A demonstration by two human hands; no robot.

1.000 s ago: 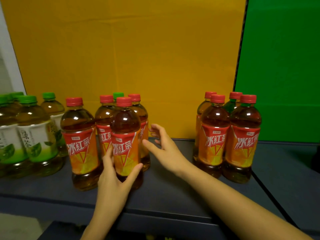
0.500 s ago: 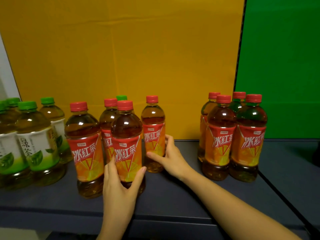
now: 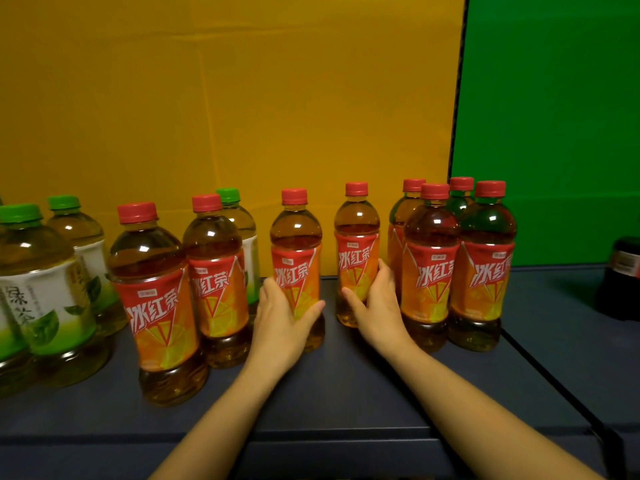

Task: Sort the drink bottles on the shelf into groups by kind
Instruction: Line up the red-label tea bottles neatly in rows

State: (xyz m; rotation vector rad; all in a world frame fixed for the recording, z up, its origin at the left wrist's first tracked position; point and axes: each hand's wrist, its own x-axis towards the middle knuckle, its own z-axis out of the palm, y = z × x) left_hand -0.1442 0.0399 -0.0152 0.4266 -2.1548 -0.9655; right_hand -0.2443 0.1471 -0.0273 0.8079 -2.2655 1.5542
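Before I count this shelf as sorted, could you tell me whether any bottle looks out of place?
Yes: one green-capped bottle stands behind the red-capped bottles, apart from the green tea group at far left.

Both gripped red-cap bottles (image 3: 296, 268) (image 3: 356, 251) now farther right, nearer the right-hand cluster (image 3: 453, 268).

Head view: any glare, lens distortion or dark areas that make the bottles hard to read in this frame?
Head view: small glare spots on the bottle shoulders, as on the red-cap bottle in the left hand; labels stay legible. Wide-angle bending tilts the green-cap bottles at the left edge. The dark bottle at the right edge is underlit and cropped.
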